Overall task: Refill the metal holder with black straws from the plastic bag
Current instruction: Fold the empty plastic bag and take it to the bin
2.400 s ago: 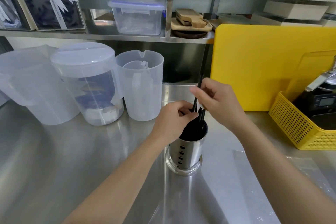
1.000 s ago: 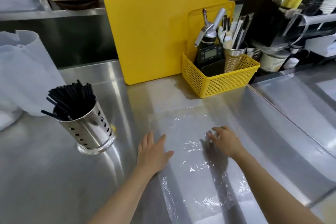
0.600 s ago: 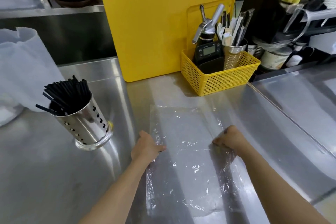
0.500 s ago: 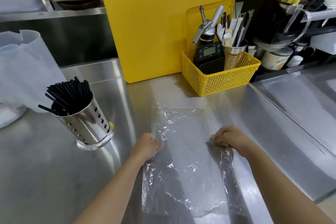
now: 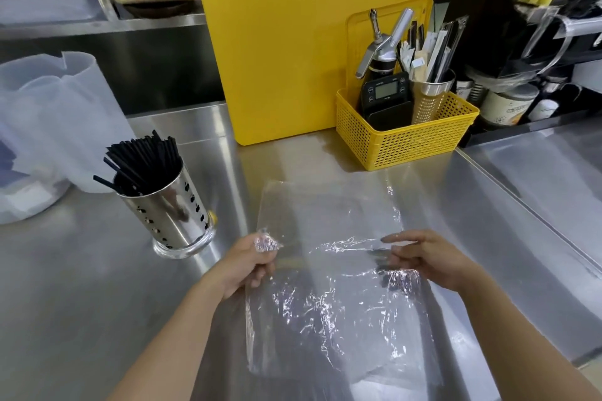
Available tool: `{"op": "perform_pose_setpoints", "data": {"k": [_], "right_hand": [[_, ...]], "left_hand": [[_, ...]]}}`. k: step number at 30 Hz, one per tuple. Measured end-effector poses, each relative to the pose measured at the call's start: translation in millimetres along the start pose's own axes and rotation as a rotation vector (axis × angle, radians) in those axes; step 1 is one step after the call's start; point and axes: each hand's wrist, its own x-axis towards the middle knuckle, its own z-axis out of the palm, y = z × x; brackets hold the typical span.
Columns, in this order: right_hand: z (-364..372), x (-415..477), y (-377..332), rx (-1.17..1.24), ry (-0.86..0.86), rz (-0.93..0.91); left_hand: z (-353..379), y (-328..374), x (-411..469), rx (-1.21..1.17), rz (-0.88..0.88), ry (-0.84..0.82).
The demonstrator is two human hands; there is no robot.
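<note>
Nearest you, the clear plastic bag [image 5: 335, 286] lay flat and empty on the steel counter [image 5: 81, 303], its near end crinkled and reaching toward the counter's front edge. Your left hand [image 5: 247, 262] had its fingers [image 5: 260, 270] closed on the bag's left edge, with a bunched bit of film pinched at the thumb. Your right hand [image 5: 426, 259] was at the bag's right edge, fingers [image 5: 395, 238] loosely spread and partly curled over the film; you could not tell from here whether they gripped it or only touched it. Between your hands a crease ran across the plastic.

Farther back and to the left of the bag, well apart from your left hand, the metal holder [image 5: 169, 215] stood upright, packed with black straws [image 5: 143, 159] fanning out above its rim. Toward the counter's back edge a yellow basket [image 5: 404, 137] of tools sat in front of a yellow cutting board [image 5: 286, 58] standing upright.
</note>
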Motion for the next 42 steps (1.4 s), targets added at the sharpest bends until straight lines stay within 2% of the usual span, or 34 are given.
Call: {"op": "perform_pose_setpoints", "data": {"k": [3, 5, 7, 11, 15, 17, 20, 23, 25, 27, 30, 32, 34, 36, 38, 40, 42], "right_hand": [[4, -7, -2, 0.118, 0.016, -0.036], [6, -10, -2, 0.174, 0.052, -0.031], [7, -10, 1, 0.192, 0.062, -0.052], [6, -8, 11, 0.007, 0.083, -0.106], [8, -10, 9, -0.170, 0.157, -0.107], [12, -13, 8, -0.223, 0.186, -0.157], [22, -18, 0, -0.397, 0.245, -0.263], [27, -19, -12, -0.559, 0.337, -0.373], [31, -19, -22, -0.664, 0.249, -0.382], [41, -20, -30, -0.698, 0.038, -0.316], [55, -18, -37, -0.602, -0.162, -0.184], [58, -16, -38, -0.562, -0.172, -0.219], [56, -17, -39, -0.456, -0.092, -0.289], [52, -17, -39, -0.247, -0.013, -0.334], [50, -17, -38, -0.069, -0.009, -0.326], [54, -16, -36, 0.021, -0.011, -0.306], [59, -15, -31, 0.081, 0.013, -0.289]], "left_hand": [[-4, 1, -5, -0.116, 0.096, -0.042], [-6, 0, -7, -0.169, 0.142, 0.010], [-4, -4, -7, -0.120, 0.161, 0.086], [-3, -16, -8, -0.114, 0.140, 0.122], [-5, -18, -13, -0.384, 0.041, 0.056], [-1, -19, -15, -0.291, 0.024, 0.074], [9, -19, -22, -0.083, 0.091, 0.141], [12, -9, -27, -0.040, 0.201, 0.180], [14, 0, -28, -0.018, 0.280, 0.161], [17, 9, -30, 0.009, 0.351, 0.102], [24, 21, -35, 0.096, 0.424, 0.025], [26, 25, -37, 0.065, 0.441, 0.026], [21, 23, -34, -0.054, 0.409, 0.126], [14, 19, -32, -0.249, 0.297, 0.190], [16, 10, -34, -0.454, 0.130, 0.123], [24, -1, -34, -0.533, 0.004, 0.045], [34, -7, -35, -0.521, -0.043, -0.033]]}}
